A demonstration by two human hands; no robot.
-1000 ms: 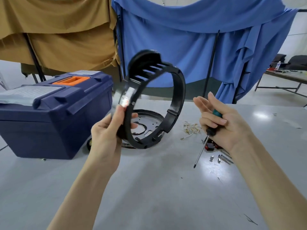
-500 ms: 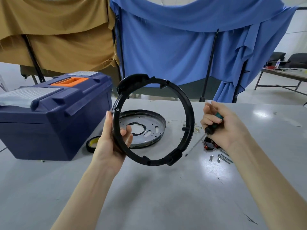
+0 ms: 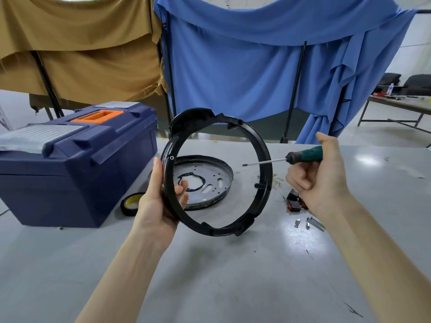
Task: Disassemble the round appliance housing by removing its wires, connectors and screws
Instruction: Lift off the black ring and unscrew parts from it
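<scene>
My left hand (image 3: 156, 207) grips the lower left rim of a black plastic ring housing (image 3: 264, 183), held upright above the table and facing me. My right hand (image 3: 319, 180) holds a green-handled screwdriver (image 3: 303, 157) level, its tip pointing left through the ring's right side. A round metal base plate (image 3: 210, 180) lies flat on the table behind the ring. Loose screws (image 3: 310, 223), a black and red switch part (image 3: 295, 201) and small pale wires (image 3: 276, 180) lie on the table under my right hand.
A dark blue toolbox (image 3: 77, 164) with an orange handle stands at the left. A roll of black and yellow tape (image 3: 130, 202) lies beside it. Brown and blue cloths hang behind the grey table (image 3: 233, 276). Another table with chairs stands far right.
The ring has turned from edge-on to facing me and sits lower. My right hand has swung the screwdriver from pointing down to level, tip towards the ring.
</scene>
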